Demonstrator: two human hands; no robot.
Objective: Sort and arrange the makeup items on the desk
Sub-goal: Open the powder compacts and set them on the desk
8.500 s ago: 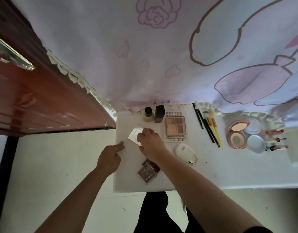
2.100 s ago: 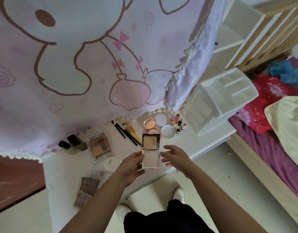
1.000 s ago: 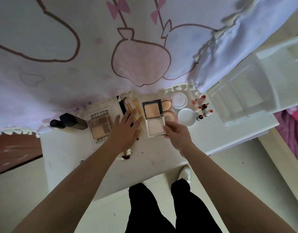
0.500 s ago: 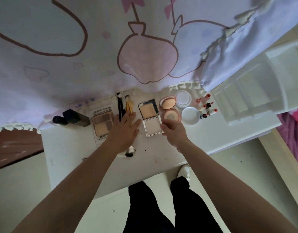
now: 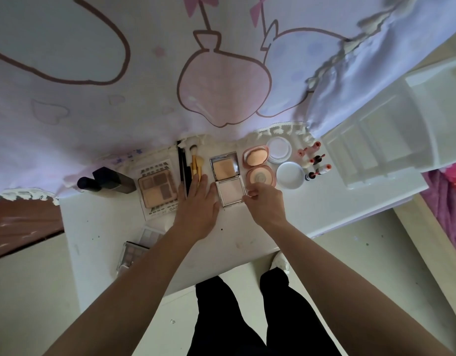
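An open square powder compact (image 5: pixel 228 179) lies flat on the white desk (image 5: pixel 247 232), mirror lid toward the curtain. My right hand (image 5: pixel 264 201) pinches its lower right corner. My left hand (image 5: pixel 197 201) lies flat and open just left of the compact, fingertips over the lower ends of the brushes (image 5: pixel 193 164). Left of the brushes is an eyeshadow palette (image 5: pixel 157 188). Right of the compact is an open round pink compact (image 5: pixel 257 167).
Two dark bottles (image 5: pixel 106 182) lie at the far left. Two white round cases (image 5: pixel 290 174) and small red-capped tubes (image 5: pixel 314 160) sit right, beside a white organiser (image 5: pixel 381 140). Two more palettes (image 5: pixel 134 253) lie under my left forearm. A printed curtain (image 5: pixel 170 73) hangs behind.
The open square compact has gone from my hands down onto the desk between the brushes and the round compact. My left hand has flattened beside it; my right hand stays at its corner.
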